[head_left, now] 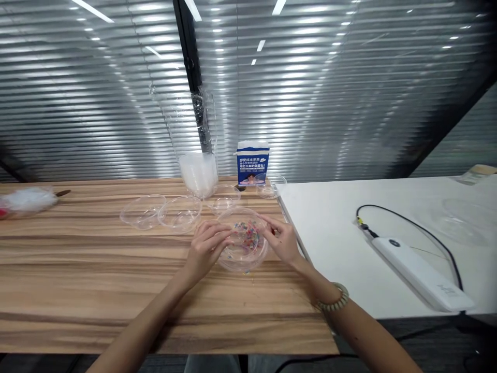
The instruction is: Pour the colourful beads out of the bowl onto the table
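Observation:
A clear, round plastic bowl (233, 267) sits on the wooden table in front of me, with many small multicoloured beads (248, 233) inside. My left hand (209, 243) reaches over the bowl's left side. Its fingertips and thumb come together inside the rim; whatever they pinch is too small to make out. At the opposite side, my right hand (283, 241) has thumb and forefinger closed at the bowl's rim. A few tiny beads lie on the wood just below the bowl.
Behind are clear empty bowls (180, 228), a stack of translucent containers (200, 173) in a plastic bag, and a blue box (253, 165). A white plastic bundle (31, 199) lies far left. On the white table (322, 217) at right rests a white power bank (421, 272) with a black cable (411, 220).

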A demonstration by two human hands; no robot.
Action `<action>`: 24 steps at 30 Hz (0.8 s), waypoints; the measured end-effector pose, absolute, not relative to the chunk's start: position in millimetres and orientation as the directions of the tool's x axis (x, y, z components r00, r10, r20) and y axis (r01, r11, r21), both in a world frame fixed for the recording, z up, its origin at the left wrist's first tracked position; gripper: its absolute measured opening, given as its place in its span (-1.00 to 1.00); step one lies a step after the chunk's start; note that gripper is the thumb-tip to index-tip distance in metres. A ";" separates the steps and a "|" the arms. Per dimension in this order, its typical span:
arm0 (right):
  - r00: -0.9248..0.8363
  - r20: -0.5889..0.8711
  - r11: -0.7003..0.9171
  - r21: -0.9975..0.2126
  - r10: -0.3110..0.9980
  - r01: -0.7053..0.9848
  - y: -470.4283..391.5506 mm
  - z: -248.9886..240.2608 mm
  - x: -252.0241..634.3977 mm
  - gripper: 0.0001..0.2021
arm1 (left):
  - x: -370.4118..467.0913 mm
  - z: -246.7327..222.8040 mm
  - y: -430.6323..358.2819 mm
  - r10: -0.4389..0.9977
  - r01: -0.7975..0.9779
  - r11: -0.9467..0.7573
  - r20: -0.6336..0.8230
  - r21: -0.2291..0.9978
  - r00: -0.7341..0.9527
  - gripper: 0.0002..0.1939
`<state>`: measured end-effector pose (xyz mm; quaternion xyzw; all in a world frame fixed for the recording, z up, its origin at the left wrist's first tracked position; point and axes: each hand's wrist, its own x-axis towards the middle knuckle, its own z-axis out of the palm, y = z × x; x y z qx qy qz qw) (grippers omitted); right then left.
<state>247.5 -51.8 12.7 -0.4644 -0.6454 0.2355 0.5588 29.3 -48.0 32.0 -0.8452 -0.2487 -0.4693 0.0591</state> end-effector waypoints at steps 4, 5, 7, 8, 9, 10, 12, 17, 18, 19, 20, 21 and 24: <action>0.131 0.396 0.360 -0.904 0.909 0.233 -43.5 12.8 257.6 -0.56 | 25.1 34.0 -45.6 0.477 0.499 -0.827 0.791 0.257 0.383 -0.87; 0.163 0.365 0.332 -0.923 0.917 0.195 -40.2 11.8 261.2 -0.55 | 24.2 35.3 -45.5 0.516 0.502 -0.808 0.784 0.310 0.345 -0.90; 0.215 0.306 0.288 -0.951 0.927 0.111 -33.2 8.5 267.7 -0.53 | 23.4 38.4 -44.9 0.597 0.506 -0.754 0.757 0.419 0.264 -0.93; 0.226 0.280 0.272 -0.960 0.933 0.070 -30.0 6.5 270.0 -0.53 | 23.9 39.9 -44.1 0.632 0.502 -0.728 0.740 0.467 0.229 -0.90; 0.225 0.259 0.258 -0.966 0.939 0.032 -27.2 4.7 271.3 -0.53 | 25.2 41.1 -42.8 0.659 0.491 -0.709 0.725 0.507 0.202 -0.87; 0.216 0.241 0.247 -0.969 0.946 0.000 -25.1 3.3 271.9 -0.53 | 27.3 42.0 -41.2 0.678 0.474 -0.694 0.713 0.542 0.179 -0.85; 0.197 0.219 0.231 -0.972 0.956 -0.041 -22.6 2.8 272.1 -0.53 | 33.2 42.8 -37.4 0.703 0.432 -0.677 0.698 0.596 0.137 -0.82; 0.280 0.215 0.210 -0.976 0.936 0.051 -17.7 13.6 292.0 -0.51 | 42.0 57.0 -41.9 0.730 0.344 -0.655 0.681 0.673 0.060 -0.80; 0.316 0.210 0.185 -0.977 0.925 0.108 -15.6 15.5 300.3 -0.51 | 40.4 66.0 -48.5 0.729 0.329 -0.658 0.683 0.678 0.050 -0.81; 0.349 0.200 0.148 -0.974 0.916 0.170 -13.0 16.7 308.8 -0.51 | 37.6 77.6 -57.2 0.724 0.313 -0.664 0.689 0.679 0.043 -0.81; 0.374 0.192 0.116 -0.969 0.907 0.216 -10.3 17.0 316.7 -0.54 | 33.7 91.3 -67.4 0.711 0.299 -0.679 0.703 0.671 0.038 -0.81; 0.390 0.186 0.090 -0.964 0.902 0.252 -7.7 16.9 323.5 -0.57 | 29.1 106.4 -78.5 0.680 0.267 -0.710 0.733 0.651 0.022 -0.80; 0.375 0.171 0.035 -0.939 0.911 0.341 -3.6 18.6 334.6 -0.68 | 16.1 149.2 -107.2 0.565 0.172 -0.806 0.822 0.567 -0.066 -0.72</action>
